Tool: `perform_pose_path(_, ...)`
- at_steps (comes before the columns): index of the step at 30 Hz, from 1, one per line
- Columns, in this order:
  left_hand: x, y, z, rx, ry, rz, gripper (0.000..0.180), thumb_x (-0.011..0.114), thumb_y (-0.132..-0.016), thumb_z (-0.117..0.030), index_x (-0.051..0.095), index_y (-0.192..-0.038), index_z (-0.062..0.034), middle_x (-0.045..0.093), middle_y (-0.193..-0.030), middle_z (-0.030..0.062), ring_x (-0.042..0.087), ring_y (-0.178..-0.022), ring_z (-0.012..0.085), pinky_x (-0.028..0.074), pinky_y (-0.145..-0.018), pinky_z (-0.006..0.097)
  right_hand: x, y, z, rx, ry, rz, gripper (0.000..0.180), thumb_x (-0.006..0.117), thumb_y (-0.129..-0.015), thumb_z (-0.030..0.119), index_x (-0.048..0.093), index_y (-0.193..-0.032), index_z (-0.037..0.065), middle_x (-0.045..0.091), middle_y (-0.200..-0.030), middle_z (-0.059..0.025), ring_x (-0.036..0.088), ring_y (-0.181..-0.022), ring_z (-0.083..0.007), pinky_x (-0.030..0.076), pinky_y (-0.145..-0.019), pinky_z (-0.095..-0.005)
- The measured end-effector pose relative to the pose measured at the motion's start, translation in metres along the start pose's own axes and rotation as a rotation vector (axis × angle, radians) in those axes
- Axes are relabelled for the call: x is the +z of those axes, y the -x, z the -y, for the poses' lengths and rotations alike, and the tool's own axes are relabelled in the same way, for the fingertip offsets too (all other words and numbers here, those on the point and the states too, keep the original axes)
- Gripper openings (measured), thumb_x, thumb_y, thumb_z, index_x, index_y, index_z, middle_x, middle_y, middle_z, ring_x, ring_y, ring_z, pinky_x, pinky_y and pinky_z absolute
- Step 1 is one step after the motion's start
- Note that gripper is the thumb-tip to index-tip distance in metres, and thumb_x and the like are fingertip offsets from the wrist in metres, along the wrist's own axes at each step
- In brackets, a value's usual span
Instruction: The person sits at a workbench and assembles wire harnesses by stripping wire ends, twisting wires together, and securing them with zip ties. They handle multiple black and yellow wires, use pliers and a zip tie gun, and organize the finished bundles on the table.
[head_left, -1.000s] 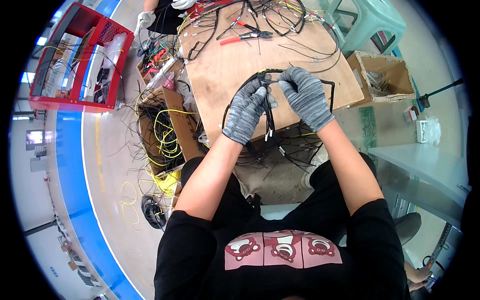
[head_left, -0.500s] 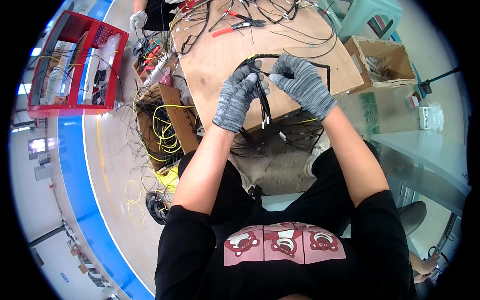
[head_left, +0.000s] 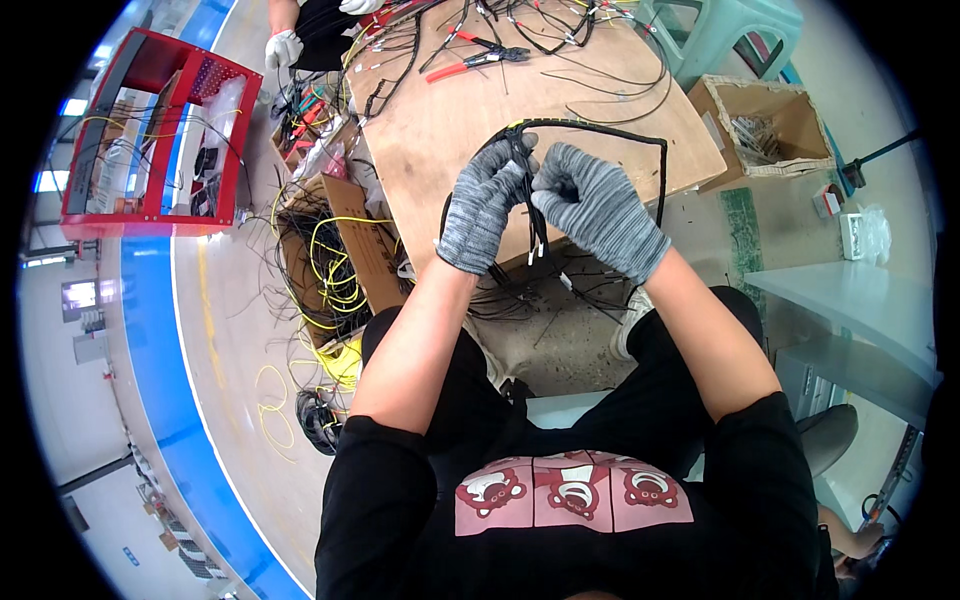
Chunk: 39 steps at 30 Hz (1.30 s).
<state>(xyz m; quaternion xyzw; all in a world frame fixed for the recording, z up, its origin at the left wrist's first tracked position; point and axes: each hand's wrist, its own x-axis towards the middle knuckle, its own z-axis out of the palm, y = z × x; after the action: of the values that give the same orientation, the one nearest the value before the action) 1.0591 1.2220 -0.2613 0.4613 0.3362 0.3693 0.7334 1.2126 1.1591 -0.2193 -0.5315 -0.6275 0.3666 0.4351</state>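
My left hand [head_left: 482, 215], in a grey knitted glove, is closed round a bundle of black cables [head_left: 536, 222] above the near edge of the wooden table. White-tipped ends hang below it. From the bundle's top a black wrapped harness branch [head_left: 600, 127] with a bit of yellow arcs right, then bends down past my right hand. My right hand [head_left: 603, 212], gloved alike, is pinched beside the bundle near the left fingers; what it pinches is hidden. Farther back on the table [head_left: 430, 150] lie red-handled pliers [head_left: 475, 64].
More black cables [head_left: 570, 40] spread over the table's far side. To the left stand a carton of black and yellow wire [head_left: 350, 235] and a red rack [head_left: 150, 218]. A carton [head_left: 715, 100] and a green stool [head_left: 690, 50] are at right. Another person's gloved hand [head_left: 283, 48] shows far left.
My right hand has dropped slightly and turned in closer to the bundle. The harness branch on the right now shows more of its arc. My left hand still grips the cables.
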Motion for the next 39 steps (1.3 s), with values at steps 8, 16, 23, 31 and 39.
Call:
perform_pose_path(8, 0.005, -0.001, 0.004, 0.077, 0.108, 0.034, 0.045, 0.063, -0.085, -0.020, 0.049, -0.124, -0.0008, 0.060, -0.102, 0.0016, 0.058, -0.089, 0.0106, 0.047, -0.080, 0.023, 0.003, 0.004, 0.007, 0.069, -0.260, 0.102, 0.007, 0.055, -0.086, 0.008, 0.057, -0.088, 0.001, 0.057, -0.071, -0.0029, 0.054, -0.061, -0.0078, 0.047, -0.058, -0.0227)
perform_pose_path(16, 0.011, 0.005, 0.000, 0.034, 0.086, 0.084, 0.040, 0.057, -0.089, -0.021, 0.048, -0.123, -0.0010, 0.061, -0.094, 0.0061, 0.061, -0.080, 0.0154, 0.053, -0.073, 0.029, -0.006, -0.021, -0.026, 0.232, -0.155, -0.116, 0.018, 0.062, -0.081, 0.016, 0.062, -0.088, -0.001, 0.063, -0.072, -0.0096, 0.059, -0.067, -0.0150, 0.048, -0.064, -0.0283)
perform_pose_path(23, 0.010, 0.004, -0.004, 0.024, -0.002, 0.130, 0.046, 0.061, -0.087, -0.025, 0.047, -0.125, -0.0027, 0.061, -0.100, 0.0057, 0.062, -0.084, 0.0159, 0.053, -0.075, 0.031, -0.008, -0.028, -0.032, -0.065, 0.149, -0.135, 0.011, 0.061, -0.078, 0.009, 0.062, -0.083, -0.001, 0.060, -0.067, -0.0109, 0.057, -0.061, -0.0210, 0.047, -0.059, -0.0299)
perform_pose_path(31, 0.009, -0.003, -0.002, 0.097, 0.041, 0.131, 0.048, 0.060, -0.087, -0.021, 0.045, -0.128, -0.0026, 0.058, -0.112, 0.0066, 0.061, -0.094, 0.0161, 0.053, -0.080, 0.030, -0.004, -0.033, -0.028, -0.211, 0.341, -0.290, 0.008, 0.060, -0.077, 0.006, 0.060, -0.083, 0.001, 0.062, -0.072, -0.0149, 0.061, -0.062, -0.0269, 0.049, -0.059, -0.0331)
perform_pose_path(39, 0.013, -0.008, -0.002, 0.063, -0.153, -0.064, 0.026, 0.054, -0.090, -0.011, 0.057, -0.114, -0.0012, 0.063, -0.091, 0.0039, 0.062, -0.076, 0.0114, 0.053, -0.069, 0.026, -0.003, -0.031, -0.035, -0.080, 0.312, -0.284, 0.012, 0.065, -0.080, 0.010, 0.060, -0.084, 0.000, 0.063, -0.071, -0.0088, 0.057, -0.061, -0.0145, 0.049, -0.059, -0.0275)
